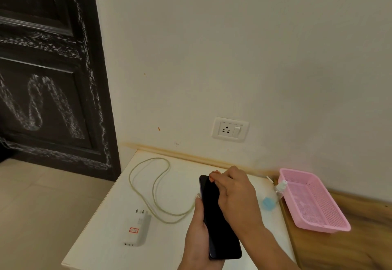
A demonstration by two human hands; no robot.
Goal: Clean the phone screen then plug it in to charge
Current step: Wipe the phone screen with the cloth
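A black phone (214, 212) with a dark screen is held above the white table (101, 238), screen up. My left hand (198, 233) grips its left edge from below. My right hand (235, 193) lies across the upper part of the screen, fingers curled over the far end. A white charger adapter (137, 229) lies on the table to the left. Its pale cable (153, 184) loops over the table, and its free end (198, 195) sits by my left thumb. A white wall socket with a switch (230, 129) is on the wall above the table.
A small blue item (268, 202) and a little white spray bottle (281, 185) lie right of the phone. A pink plastic basket (331, 225) stands on the wooden surface (360, 248) at the right. A dark door (46, 78) is at the left.
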